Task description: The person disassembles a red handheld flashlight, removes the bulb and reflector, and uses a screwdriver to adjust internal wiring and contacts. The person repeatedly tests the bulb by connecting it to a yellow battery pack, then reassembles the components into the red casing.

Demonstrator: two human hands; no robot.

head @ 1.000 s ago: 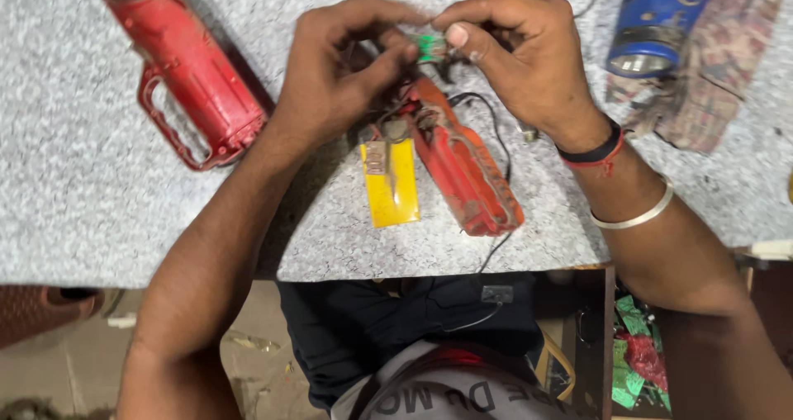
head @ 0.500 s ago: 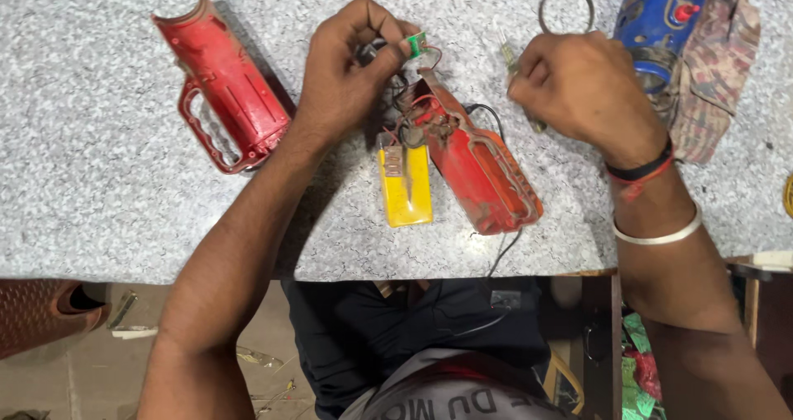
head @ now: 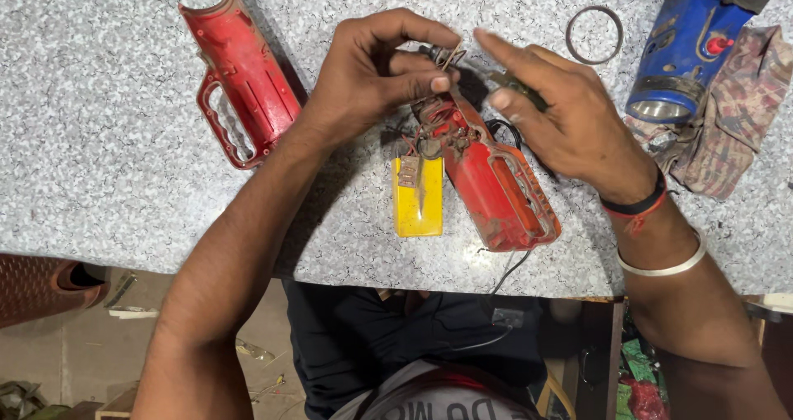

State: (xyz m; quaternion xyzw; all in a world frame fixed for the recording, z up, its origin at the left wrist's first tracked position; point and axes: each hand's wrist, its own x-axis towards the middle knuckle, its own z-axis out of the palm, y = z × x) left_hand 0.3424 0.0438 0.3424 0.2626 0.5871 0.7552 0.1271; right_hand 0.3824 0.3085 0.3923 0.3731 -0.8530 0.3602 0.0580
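The right hand (head: pixel 570 118) is back in close now; half a second ago it had swung out toward the metal ring (head: pixel 594 34) near the bench's far edge, and here its fingers are stretched open, reaching for the wires again, with a thin dark tool lying under them (hard to tell what kind). The left hand (head: pixel 376 73) has stayed put, thumb and forefinger pinched shut on the small wired part (head: pixel 446 56) above the red casing half (head: pixel 496 180), which lies near the bench's front edge. So the two-handed work on the wiring looks to be resuming. That open shell holds wiring and fittings; the yellow battery block (head: pixel 419 199) sits just beside it. The other red casing half (head: pixel 239 77), toward the left, lies hollow.
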